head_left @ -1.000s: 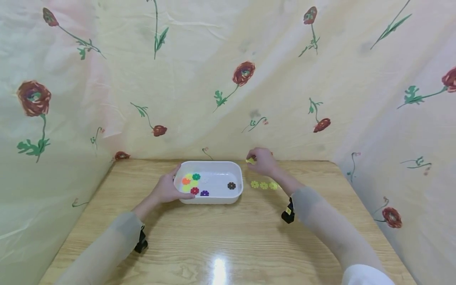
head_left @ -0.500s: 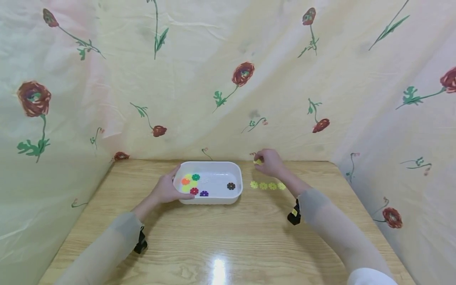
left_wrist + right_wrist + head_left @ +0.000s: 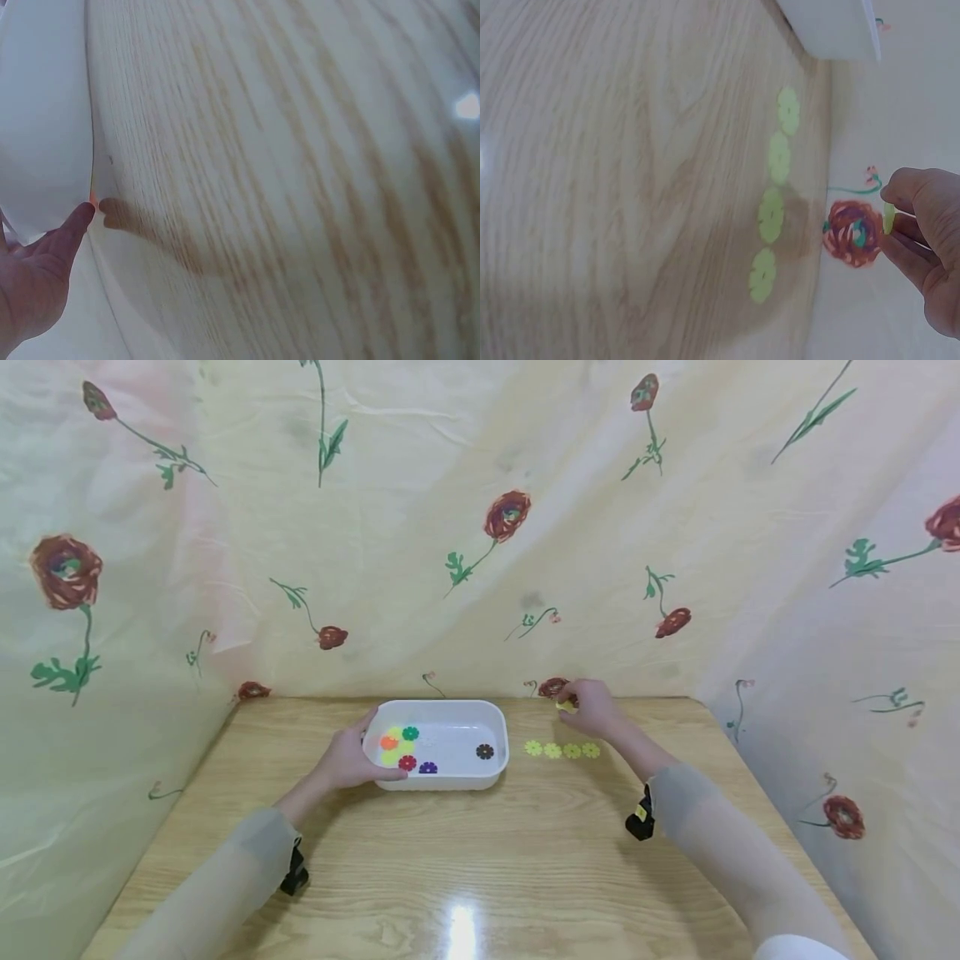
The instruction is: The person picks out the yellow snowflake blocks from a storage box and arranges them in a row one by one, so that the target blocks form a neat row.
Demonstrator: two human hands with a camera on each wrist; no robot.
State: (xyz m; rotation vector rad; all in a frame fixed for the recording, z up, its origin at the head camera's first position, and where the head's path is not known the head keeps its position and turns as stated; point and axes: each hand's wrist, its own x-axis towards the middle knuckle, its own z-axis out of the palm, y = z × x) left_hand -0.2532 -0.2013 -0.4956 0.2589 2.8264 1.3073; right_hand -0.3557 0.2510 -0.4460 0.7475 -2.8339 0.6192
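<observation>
At the left end of a white plastic tray (image 3: pixel 450 783), my left hand (image 3: pixel 348 758) grips the rim, thumb along the front side. The left wrist view shows the thumb (image 3: pixel 81 217) against the tray's wall. My right hand (image 3: pixel 594 708) pinches a yellow flower-shaped disc (image 3: pixel 889 217) between thumb and fingers, held above the table near the back wall. In front of that hand, several yellow flower discs (image 3: pixel 552 750) lie flat in a row, right of the tray. Inside the tray are a brown disc (image 3: pixel 485 752), a green one (image 3: pixel 410 733), a red one (image 3: pixel 407 763), a purple one (image 3: pixel 428 767) and an orange one (image 3: pixel 388 742).
More yellow discs (image 3: pixel 406 747) lie near the orange one in the tray. The wooden table (image 3: pixel 450 852) meets a flowered cloth (image 3: pixel 390 527) at the back and on both sides. A bright light reflection (image 3: pixel 462 931) shows near the front.
My right hand, pinching a yellow disc, has moved to the right along the back of the table. The rightmost disc of the row, earlier hidden by my arm, now shows. My left hand stays on the tray.
</observation>
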